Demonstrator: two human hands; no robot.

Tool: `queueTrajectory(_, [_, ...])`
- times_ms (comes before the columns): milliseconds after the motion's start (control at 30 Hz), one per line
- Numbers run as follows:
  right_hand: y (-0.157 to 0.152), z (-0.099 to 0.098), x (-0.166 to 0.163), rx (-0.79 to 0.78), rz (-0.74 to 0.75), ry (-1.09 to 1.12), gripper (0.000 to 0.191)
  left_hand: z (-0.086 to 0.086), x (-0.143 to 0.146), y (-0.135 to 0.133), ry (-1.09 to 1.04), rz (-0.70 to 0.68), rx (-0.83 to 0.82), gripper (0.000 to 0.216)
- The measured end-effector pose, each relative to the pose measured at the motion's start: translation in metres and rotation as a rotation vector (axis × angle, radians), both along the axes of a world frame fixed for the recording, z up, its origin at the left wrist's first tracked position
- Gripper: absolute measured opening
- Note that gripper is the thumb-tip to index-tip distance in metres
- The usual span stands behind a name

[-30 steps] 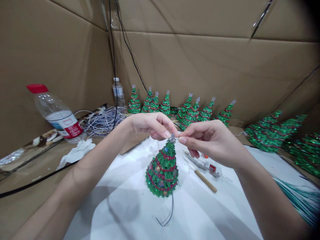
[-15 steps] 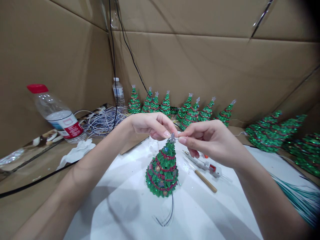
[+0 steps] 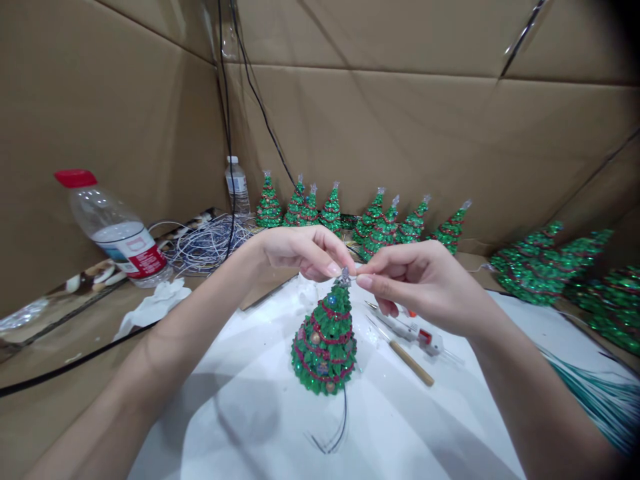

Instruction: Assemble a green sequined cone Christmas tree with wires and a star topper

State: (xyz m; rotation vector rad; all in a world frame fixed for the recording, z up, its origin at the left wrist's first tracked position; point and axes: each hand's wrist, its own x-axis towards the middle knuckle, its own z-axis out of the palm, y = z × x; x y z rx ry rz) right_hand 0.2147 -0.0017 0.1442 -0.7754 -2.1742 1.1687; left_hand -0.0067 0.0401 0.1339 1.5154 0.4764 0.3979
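now: both hands pinched at the tree top

we see our left hand (image 3: pixel 300 250) and our right hand (image 3: pixel 420 283) meeting over the small green tree (image 3: pixel 325 340). both are closed in a fingertip pinch on the silver topper (image 3: pixel 345 275) at its tip. left thumb and forefinger come in from the left, right thumb and forefinger from the right, nails almost touching. the exact contact on the right side is too small to tell; a thin silver bit shows between the topper and the right fingertips.

the tree stands upright on the white sheet (image 3: pixel 250 413), about mid-frame, right under the hands. it has red garland loops and small coloured balls. thin black wires (image 3: pixel 335 433) trail out from its base toward us.

just beyond the right hand lie a white and red tool (image 3: pixel 423 339) and a wooden-handled pick (image 3: pixel 407 357), both flat on the sheet, near each other.

far side, along the cardboard wall (image 3: pixel 400 133): a row of finished trees (image 3: pixel 380 223), all upright. more green trees (image 3: pixel 545 263) lie on their sides at the right edge, with teal strands (image 3: pixel 600 393) below them.

left side: a water bottle with red cap (image 3: pixel 117 233) leaning, a crumpled white tissue (image 3: pixel 155 303) beside it, a tangle of pale wire (image 3: pixel 210 240) behind, and a second bottle (image 3: pixel 237 187) upright in the corner. a black cable (image 3: pixel 65 367) runs across the brown surface at lower left, well apart from the tree.
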Motion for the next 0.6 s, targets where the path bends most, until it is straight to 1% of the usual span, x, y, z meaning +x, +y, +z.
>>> queueTrajectory(167, [-0.0006, -0.0005, -0.0001, -0.009, 0.003, 0.019, 0.013, -0.0005, -0.0012, -0.0007, 0.009, 0.013, 0.003, 0.015])
queueTrajectory(400, [-0.0026, -0.0031, -0.0028, 0.011, -0.039, 0.026, 0.019, -0.0015, -0.0015, 0.0002, -0.014, -0.027, 0.052, 0.015])
queueTrajectory(500, [-0.0050, -0.0017, -0.0026, 0.087, -0.073, -0.018, 0.022, -0.0015, -0.0015, -0.0004, -0.026, -0.022, 0.080, 0.016])
queueTrajectory(600, [-0.0090, 0.0012, 0.0014, 0.195, -0.105, -0.140, 0.026, -0.0002, -0.0020, -0.0023, -0.022, -0.012, 0.115, 0.017])
